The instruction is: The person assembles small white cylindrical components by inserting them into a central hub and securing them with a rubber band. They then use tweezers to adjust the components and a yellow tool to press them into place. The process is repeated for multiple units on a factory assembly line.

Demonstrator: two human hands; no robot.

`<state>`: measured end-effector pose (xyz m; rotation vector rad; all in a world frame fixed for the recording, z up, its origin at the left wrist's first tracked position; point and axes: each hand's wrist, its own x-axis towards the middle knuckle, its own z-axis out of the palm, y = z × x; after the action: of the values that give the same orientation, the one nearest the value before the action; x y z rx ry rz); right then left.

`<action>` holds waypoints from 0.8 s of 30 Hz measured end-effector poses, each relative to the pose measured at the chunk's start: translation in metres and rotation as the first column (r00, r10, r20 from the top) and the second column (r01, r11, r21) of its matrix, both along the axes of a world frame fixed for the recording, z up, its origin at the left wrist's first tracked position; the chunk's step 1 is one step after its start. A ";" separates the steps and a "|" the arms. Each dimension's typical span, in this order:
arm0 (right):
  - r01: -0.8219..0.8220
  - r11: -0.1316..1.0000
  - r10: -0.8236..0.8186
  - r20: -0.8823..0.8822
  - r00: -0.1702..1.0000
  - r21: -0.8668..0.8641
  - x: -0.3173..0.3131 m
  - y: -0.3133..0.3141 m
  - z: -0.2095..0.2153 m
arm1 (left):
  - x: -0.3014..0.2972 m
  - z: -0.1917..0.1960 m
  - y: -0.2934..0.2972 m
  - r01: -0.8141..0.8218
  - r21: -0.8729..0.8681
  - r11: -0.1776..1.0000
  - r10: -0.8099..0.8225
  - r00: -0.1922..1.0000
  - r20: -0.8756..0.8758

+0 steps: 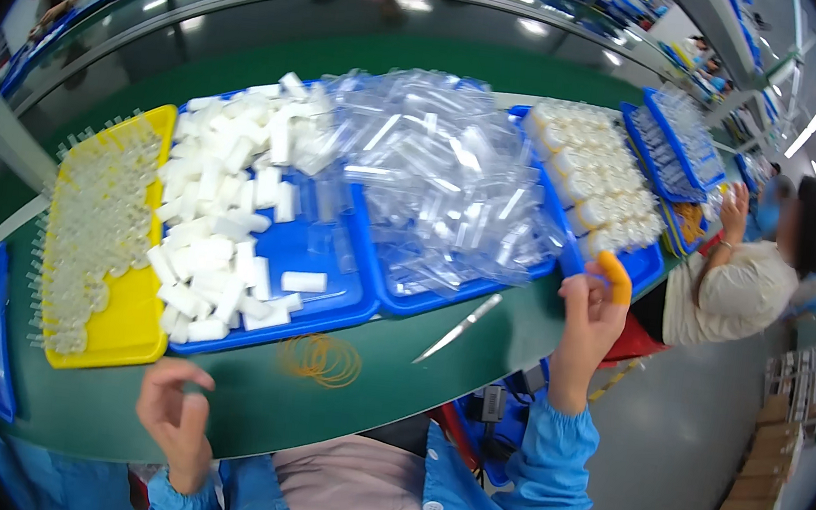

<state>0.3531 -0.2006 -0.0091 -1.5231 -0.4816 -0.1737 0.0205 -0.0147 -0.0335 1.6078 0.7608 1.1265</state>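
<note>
My left hand point(173, 420) is over the table's front edge, below the yellow tray point(123, 328). Its fingers are loosely curled and apart, with nothing between them. My right hand point(591, 326) is raised by the front corner of the right blue tray point(643, 269), an orange finger cot point(613, 276) on one finger. Thumb and that finger stand apart, and nothing shows in them. That tray carries rows of whitish, yellow-marked pieces point(594, 170). White foam blocks point(217, 253) fill much of another blue tray point(322, 306); clear plastic sleeves point(437, 178) are heaped in the middle.
A thin knife point(460, 326) and several tan rubber bands point(321, 359) lie on the green table point(386, 363). Clear tube-like parts point(94, 229) fill the yellow tray. Stacked blue trays point(677, 145) stand far right, near a seated co-worker point(747, 284). Metal rails run behind.
</note>
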 end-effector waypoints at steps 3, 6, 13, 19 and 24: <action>-0.356 0.886 0.407 0.133 0.904 -0.296 -0.054 0.025 0.010 | -0.016 0.004 0.041 -0.123 0.463 0.878 0.273 0.923 -0.272; -0.413 0.684 0.689 0.347 0.636 -0.602 -0.076 0.064 0.033 | -0.032 0.016 0.071 -0.002 0.619 0.786 0.411 0.748 -0.521; -0.147 0.466 0.841 0.385 0.380 -0.872 -0.090 0.141 0.020 | -0.034 0.020 0.103 -0.012 0.560 0.829 0.446 0.619 -0.647; -0.015 0.416 0.839 0.377 0.394 -0.909 -0.093 0.151 -0.002 | -0.033 0.020 0.109 0.008 0.542 0.840 0.403 0.660 -0.634; -0.290 0.515 0.794 0.321 0.516 -0.807 -0.110 0.120 0.031 | -0.025 0.023 0.114 0.172 0.620 0.765 0.342 0.708 -0.618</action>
<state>0.2427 -0.0807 0.0223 -1.8635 -1.8371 0.0266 -0.0041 0.0990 -0.0103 2.7230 1.0079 0.8451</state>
